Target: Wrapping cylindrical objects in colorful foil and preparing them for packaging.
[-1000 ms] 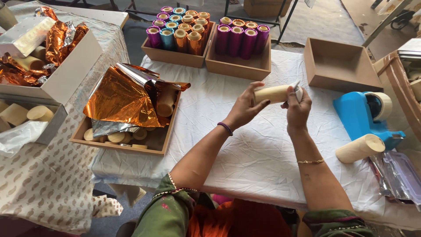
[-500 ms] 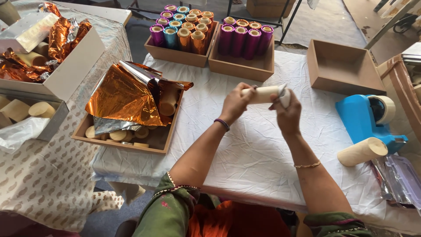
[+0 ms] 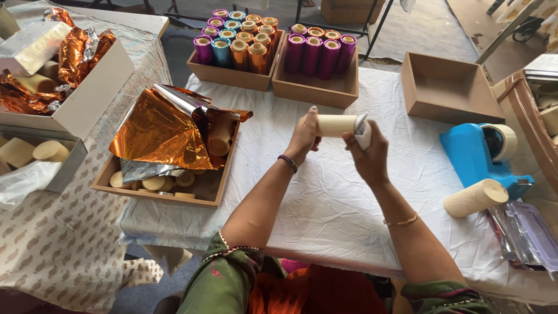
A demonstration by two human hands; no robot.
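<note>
Cream cardboard tube (image 3: 336,125) lay level above the white-clothed worktop (image 3: 325,203), gripped between both my hands. My left hand (image 3: 304,137) wrapped its near end; my right hand (image 3: 367,152) closed on the far end, where a white strip (image 3: 362,132) curled. Orange foil sheets (image 3: 157,135) sat in a wooden tray (image 3: 152,195) to the left, a blue tape dispenser (image 3: 481,152) to the right.
</note>
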